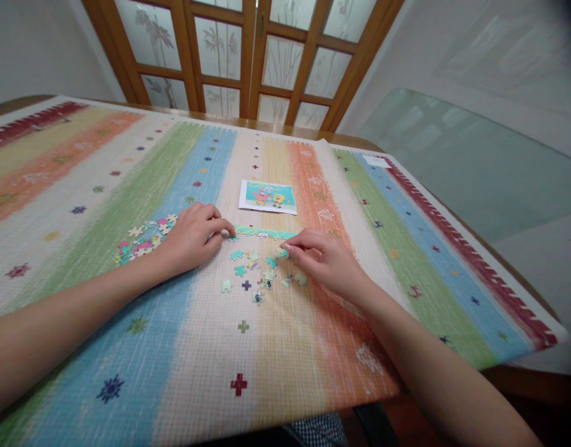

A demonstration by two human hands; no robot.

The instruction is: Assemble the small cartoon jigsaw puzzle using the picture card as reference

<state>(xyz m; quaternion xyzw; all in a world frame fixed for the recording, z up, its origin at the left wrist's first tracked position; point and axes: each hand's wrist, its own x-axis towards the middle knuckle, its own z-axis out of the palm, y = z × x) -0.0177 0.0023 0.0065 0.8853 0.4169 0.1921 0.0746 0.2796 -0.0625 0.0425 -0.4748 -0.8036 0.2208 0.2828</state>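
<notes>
My left hand [194,234] rests on the striped mat, fingers curled, its fingertips pressing the left end of a joined row of teal puzzle pieces [261,233]. My right hand [320,257] lies to the right, thumb and forefinger pinched on a small teal puzzle piece [281,251] just below that row. Several loose teal pieces [252,273] lie scattered between my hands. A heap of pink and pale pieces [143,242] sits left of my left hand. A small reference picture [268,197] with cartoon figures lies beyond the row.
A colourful striped mat [127,186] covers the wooden table; its right edge [476,248] runs diagonally, with a glass surface [476,167] beyond. Wooden doors with frosted panes [248,56] stand behind the table. The near mat edge lies close to my body.
</notes>
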